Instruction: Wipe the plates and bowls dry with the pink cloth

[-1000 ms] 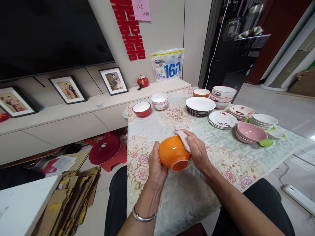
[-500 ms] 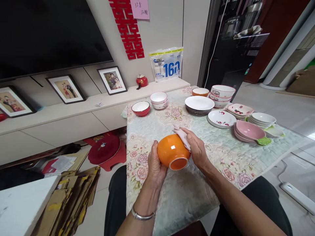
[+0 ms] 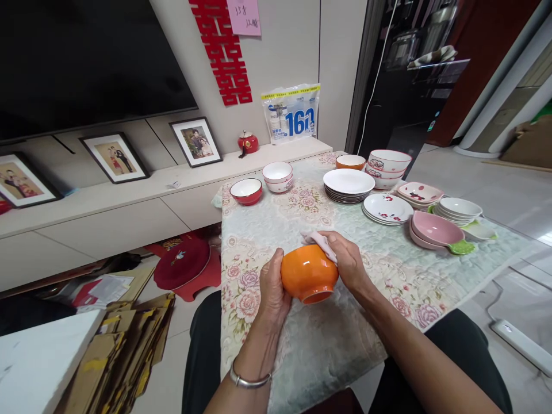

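Observation:
An orange bowl (image 3: 308, 273) is held above the near part of the table, its outside and foot ring facing me. My left hand (image 3: 273, 287) grips its left side, thumb near the rim and the other fingers hidden beneath. My right hand (image 3: 348, 261) is closed on a pale pink cloth (image 3: 321, 241), pressing it against the bowl's upper right edge. Beyond stand a red bowl (image 3: 246, 191) and two stacked white bowls (image 3: 278, 176). To the right are a stack of white plates (image 3: 349, 181), flower-patterned plates (image 3: 388, 209) and pink bowls (image 3: 437, 230).
A floral cloth covers the table (image 3: 248, 279). At its back right are another orange bowl (image 3: 351, 161), stacked patterned bowls (image 3: 389, 164) and small white dishes (image 3: 460, 209). A red stool (image 3: 183, 261) and flattened cardboard (image 3: 101, 362) are on the left.
The orange bowl has tilted so its foot ring faces further down, and it has shifted slightly right. My right hand and the cloth have moved a little right along the rim.

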Motion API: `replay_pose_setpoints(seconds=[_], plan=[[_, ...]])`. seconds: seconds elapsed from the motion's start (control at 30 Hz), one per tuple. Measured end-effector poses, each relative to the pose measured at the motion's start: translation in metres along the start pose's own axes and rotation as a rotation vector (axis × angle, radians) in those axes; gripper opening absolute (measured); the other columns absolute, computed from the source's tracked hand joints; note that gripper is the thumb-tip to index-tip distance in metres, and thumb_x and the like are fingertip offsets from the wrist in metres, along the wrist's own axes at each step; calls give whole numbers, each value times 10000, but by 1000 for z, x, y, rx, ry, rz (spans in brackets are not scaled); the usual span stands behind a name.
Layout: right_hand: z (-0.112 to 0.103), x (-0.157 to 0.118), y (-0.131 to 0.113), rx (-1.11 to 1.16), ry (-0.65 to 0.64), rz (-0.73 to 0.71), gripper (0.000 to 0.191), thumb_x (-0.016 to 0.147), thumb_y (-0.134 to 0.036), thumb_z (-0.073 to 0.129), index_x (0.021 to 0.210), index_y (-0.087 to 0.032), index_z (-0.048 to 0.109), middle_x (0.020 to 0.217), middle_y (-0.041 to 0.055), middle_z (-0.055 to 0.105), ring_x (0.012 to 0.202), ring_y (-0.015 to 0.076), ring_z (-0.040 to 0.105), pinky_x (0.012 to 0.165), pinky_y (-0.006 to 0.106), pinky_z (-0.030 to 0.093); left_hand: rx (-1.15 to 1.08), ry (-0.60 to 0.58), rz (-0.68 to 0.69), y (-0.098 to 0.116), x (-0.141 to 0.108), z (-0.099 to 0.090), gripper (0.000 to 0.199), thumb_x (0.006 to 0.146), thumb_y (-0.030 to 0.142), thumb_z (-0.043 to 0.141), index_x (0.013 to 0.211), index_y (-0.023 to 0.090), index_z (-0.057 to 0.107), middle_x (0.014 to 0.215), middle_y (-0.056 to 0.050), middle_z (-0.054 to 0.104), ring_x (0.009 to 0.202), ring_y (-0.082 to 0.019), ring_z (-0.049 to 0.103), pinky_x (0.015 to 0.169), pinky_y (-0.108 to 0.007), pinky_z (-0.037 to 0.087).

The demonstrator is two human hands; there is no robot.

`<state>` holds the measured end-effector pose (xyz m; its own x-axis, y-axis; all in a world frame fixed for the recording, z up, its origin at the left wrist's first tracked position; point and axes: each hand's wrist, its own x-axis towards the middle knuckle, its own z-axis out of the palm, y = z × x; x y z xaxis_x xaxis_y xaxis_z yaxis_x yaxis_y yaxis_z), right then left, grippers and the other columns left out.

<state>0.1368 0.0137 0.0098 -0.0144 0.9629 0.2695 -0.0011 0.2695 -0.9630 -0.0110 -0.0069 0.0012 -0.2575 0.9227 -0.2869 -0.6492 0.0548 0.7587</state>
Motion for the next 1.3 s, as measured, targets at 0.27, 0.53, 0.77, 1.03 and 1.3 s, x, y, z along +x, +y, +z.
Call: replay_pose_setpoints(seconds=[0.27, 0.53, 0.77, 1.03, 1.3], plan=[[3, -7, -4, -176, 2, -73, 408, 983, -459, 400, 1034, -196, 708, 1047, 66, 735, 970, 231, 660, 847, 335, 486, -12, 88, -51, 1, 5, -1, 383, 632, 443, 802, 689, 166, 543, 570, 33, 556, 485, -104, 512, 486, -235, 422], [0, -7, -4, -113, -39, -73, 389, 974, -471, 430, 974, -196, 706, 899, 42, 716, 899, 216, 641, 770, 299, 477, 15, 109, -59, 2, 3, 0, 387, 621, 447, 798, 687, 169, 536, 567, 37, 557, 479, -108, 518, 480, -241, 416], [4, -6, -3, -2, 24, 24, 373, 914, -522, 520, 802, -196, 661, 662, 6, 591, 674, 181, 561, 609, 285, 429, 5, 93, -78, 3, 5, 0, 376, 618, 437, 793, 702, 169, 543, 576, 33, 562, 493, -119, 538, 500, -251, 428], [3, -6, -2, 5, 10, 25, 386, 921, -528, 501, 826, -198, 678, 691, 21, 607, 706, 199, 575, 635, 297, 449, 18, 84, -95, 2, 5, -2, 367, 639, 440, 774, 712, 179, 528, 588, 39, 557, 507, -119, 541, 518, -250, 413], [4, -9, 0, -23, 42, -44, 359, 943, -473, 500, 814, -188, 676, 695, 16, 600, 678, 176, 546, 611, 284, 410, 11, 101, -92, 2, 5, -1, 363, 617, 421, 780, 702, 178, 524, 587, 43, 548, 500, -110, 520, 524, -250, 407]])
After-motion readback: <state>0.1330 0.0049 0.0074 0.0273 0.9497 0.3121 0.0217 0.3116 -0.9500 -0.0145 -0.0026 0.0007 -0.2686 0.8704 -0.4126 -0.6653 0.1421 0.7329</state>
